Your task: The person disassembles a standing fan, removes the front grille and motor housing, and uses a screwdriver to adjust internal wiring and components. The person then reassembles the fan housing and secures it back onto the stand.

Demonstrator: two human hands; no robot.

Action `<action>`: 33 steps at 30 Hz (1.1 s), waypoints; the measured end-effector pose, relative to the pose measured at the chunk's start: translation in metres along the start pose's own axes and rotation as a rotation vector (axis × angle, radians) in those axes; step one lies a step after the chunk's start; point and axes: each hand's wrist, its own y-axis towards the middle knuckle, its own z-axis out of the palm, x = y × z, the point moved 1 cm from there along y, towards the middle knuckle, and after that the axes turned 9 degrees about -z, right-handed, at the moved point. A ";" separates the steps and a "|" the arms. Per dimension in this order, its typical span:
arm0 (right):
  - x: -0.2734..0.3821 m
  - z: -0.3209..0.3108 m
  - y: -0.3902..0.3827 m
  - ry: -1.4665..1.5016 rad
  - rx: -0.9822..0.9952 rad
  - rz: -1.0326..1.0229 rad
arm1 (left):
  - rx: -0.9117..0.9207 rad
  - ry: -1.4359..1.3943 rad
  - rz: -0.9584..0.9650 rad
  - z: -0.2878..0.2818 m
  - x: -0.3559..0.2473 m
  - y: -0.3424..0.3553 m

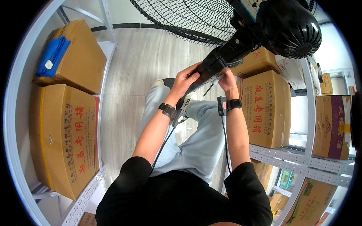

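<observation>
A large black pedestal fan (220, 56) slants across the upper middle, its motor housing (286, 32) at the upper right and its wire grille (184, 17) beyond. My left hand (184, 81) is wrapped round the left side of its black body. At the right side of that body, my right hand (228, 81) is closed, its fingertips partly hidden. By these fingertips a small light-grey piece with a thin dark rod (208, 89) points down and left; its kind is unclear. Both wrists wear black straps with cabled boxes.
Metal shelves flank me. Large cardboard boxes (69, 139) fill the left one, with a folded blue cloth (52, 56) on the farther box (83, 56). More cartons (262, 109) stand close by my right arm. My feet are on the pale floor (126, 64), below the fan.
</observation>
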 end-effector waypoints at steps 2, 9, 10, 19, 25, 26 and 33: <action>-0.002 0.000 -0.001 0.027 0.002 0.011 | 0.007 0.012 0.008 -0.002 0.001 0.000; -0.003 0.004 -0.004 0.009 0.014 0.001 | 0.020 -0.058 -0.016 -0.003 -0.003 -0.003; -0.004 0.002 -0.004 0.006 0.027 -0.003 | 0.016 -0.063 -0.021 -0.002 -0.003 -0.004; -0.002 0.004 -0.004 -0.036 -0.033 0.025 | 0.062 -0.109 -0.054 -0.005 -0.007 -0.003; -0.002 0.005 -0.006 -0.085 0.018 -0.021 | 0.071 -0.026 0.044 0.006 -0.020 -0.007; -0.002 0.008 -0.005 -0.078 0.017 -0.018 | 0.056 0.061 0.095 0.012 -0.024 -0.007; 0.001 0.020 -0.006 -0.052 -0.029 -0.012 | -0.108 0.474 0.260 0.045 -0.046 -0.005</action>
